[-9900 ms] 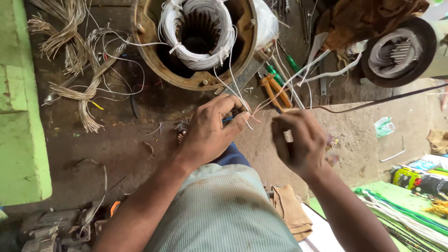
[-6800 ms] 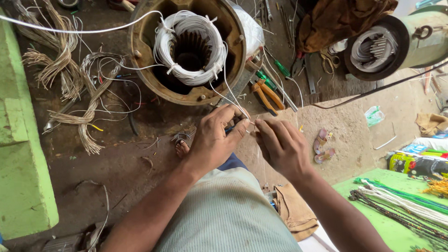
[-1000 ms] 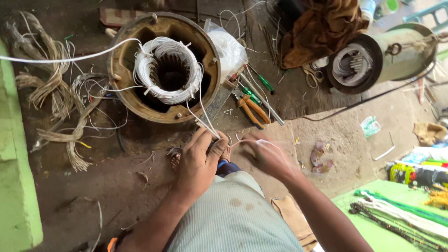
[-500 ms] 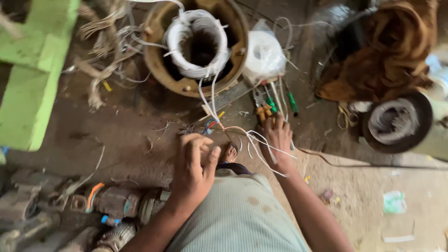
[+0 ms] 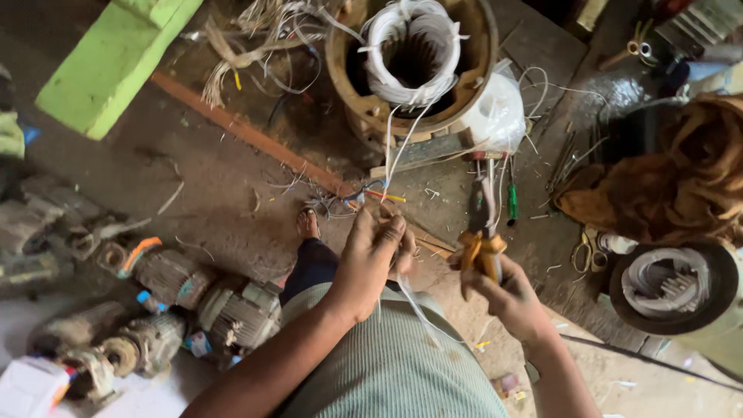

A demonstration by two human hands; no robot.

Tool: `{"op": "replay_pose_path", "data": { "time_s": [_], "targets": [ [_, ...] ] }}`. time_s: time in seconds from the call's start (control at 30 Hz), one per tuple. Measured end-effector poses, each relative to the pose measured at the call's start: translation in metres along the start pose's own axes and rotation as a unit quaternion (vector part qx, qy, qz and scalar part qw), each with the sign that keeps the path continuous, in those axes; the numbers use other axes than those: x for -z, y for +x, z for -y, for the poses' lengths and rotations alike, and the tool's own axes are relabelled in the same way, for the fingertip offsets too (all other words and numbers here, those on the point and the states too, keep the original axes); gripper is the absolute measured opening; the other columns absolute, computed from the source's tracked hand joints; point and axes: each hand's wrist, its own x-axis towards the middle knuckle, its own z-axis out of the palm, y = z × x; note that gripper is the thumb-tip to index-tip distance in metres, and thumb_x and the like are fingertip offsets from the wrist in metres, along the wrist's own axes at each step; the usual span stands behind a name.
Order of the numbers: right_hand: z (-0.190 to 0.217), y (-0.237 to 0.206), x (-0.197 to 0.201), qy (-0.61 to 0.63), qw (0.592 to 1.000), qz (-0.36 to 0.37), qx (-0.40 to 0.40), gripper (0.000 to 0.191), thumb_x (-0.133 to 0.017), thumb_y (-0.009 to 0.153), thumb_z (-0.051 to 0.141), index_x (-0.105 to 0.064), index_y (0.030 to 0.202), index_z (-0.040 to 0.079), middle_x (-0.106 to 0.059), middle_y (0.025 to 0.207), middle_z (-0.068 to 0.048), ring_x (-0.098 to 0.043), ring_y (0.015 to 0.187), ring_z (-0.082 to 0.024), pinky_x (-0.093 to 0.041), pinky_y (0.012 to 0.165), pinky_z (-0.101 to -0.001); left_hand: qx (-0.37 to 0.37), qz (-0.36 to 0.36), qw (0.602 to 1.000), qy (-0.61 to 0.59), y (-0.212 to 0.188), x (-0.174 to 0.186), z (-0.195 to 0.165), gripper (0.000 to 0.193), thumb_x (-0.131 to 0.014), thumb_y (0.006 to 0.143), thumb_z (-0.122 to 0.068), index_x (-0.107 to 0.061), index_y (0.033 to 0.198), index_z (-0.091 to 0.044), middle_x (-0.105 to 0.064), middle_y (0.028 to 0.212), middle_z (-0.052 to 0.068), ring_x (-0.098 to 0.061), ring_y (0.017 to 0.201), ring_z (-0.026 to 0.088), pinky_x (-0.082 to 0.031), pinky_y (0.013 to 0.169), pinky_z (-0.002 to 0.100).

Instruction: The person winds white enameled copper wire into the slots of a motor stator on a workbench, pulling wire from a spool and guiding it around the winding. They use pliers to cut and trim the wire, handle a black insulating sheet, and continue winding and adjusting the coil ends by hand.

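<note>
- Right hand is clamped on the orange handles of a pair of pliers, below and right of the motor stator; the pliers' nose points up toward it.
- Left hand is pinched together on thin white lead wires that run up to the stator's white winding; a loose white strand hangs below the fingers.
- Just right of the stator sits a white plastic bag, with a green-handled screwdriver below it.
- Farther right lie a brown cloth heap and a second stator.
- Left of the stator: a green block and small old motors on the dirty floor.
</note>
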Motion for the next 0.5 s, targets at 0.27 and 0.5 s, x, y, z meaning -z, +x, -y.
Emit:
{"op": "replay_pose_path", "data": {
  "time_s": [0.27,0.5],
  "targets": [
    [0.006,0.032,-0.021,-0.163,0.977,0.131,-0.042,0.057,-0.075,0.089,0.022,-0.057,0.140,0.004,-0.065,0.116,-0.002,-0.057,0.105,-0.011,-0.049,0.092,-0.0270,-0.254,-0.072,0.906,0.331,-0.018,0.010,-0.015,0.023,-0.050,0.110,-0.012,-0.040,0.128,-0.002,-0.070,0.081,0.006,-0.072,0.072,0.013,-0.056,0.069,0.029],
    [0.048,0.066,-0.049,-0.308,0.934,0.174,0.055,0.056,-0.073,0.090,0.028,-0.055,0.137,0.004,-0.066,0.126,-0.011,-0.062,0.112,-0.020,-0.050,0.096,-0.0333,-0.235,-0.070,0.915,0.319,-0.027,0.022,-0.037,0.030,-0.052,0.109,-0.012,-0.041,0.134,-0.002,-0.072,0.084,0.008,-0.076,0.075,0.018,-0.057,0.068,0.030]
  ]
}}
